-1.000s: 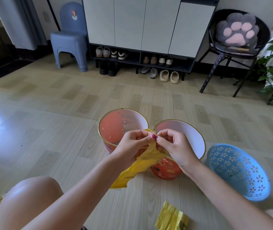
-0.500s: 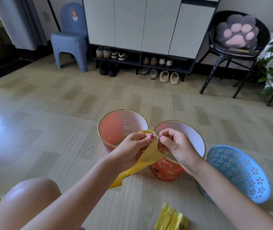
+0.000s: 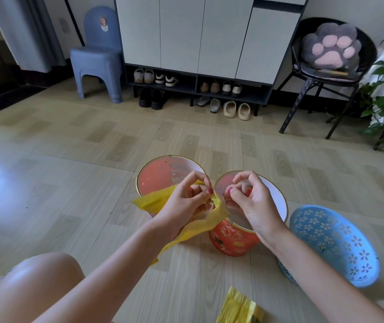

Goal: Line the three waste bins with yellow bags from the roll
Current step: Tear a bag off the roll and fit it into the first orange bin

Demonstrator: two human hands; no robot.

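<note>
Left hand [image 3: 187, 201]: fingers curled and pinched on the yellow bag [image 3: 156, 201], gripping the film near its top edge. One part of the bag spreads out to the left of this hand, over the near rim of the left orange bin [image 3: 160, 176]; the rest trails down and toward the near side, along the left forearm, ending just above the floor [image 3: 69, 159].

Right hand [image 3: 249, 201]: fingers curled, thumb and fingertips drawn together close beside the bag's edge. Whether these fingertips grip the film cannot be told. The two hands are just beside each other, above the gap between the two orange bins.

Right orange bin [image 3: 233, 241]: upright on the floor, touching or nearly touching the left orange bin, white inside wall visible. No liner is fitted in either.

Blue bin [image 3: 335, 245]: perforated with a flower pattern, just right of the right orange bin, tilted so its opening faces the camera. Unlined.

Bag roll [image 3: 237, 308]: yellow, folded, lying on the floor at the near edge, between the forearms.

Far side: a shoe cabinet [image 3: 209, 36] against the wall, a blue stool [image 3: 97, 61] to its left, a black chair [image 3: 326, 78] to its right.
</note>
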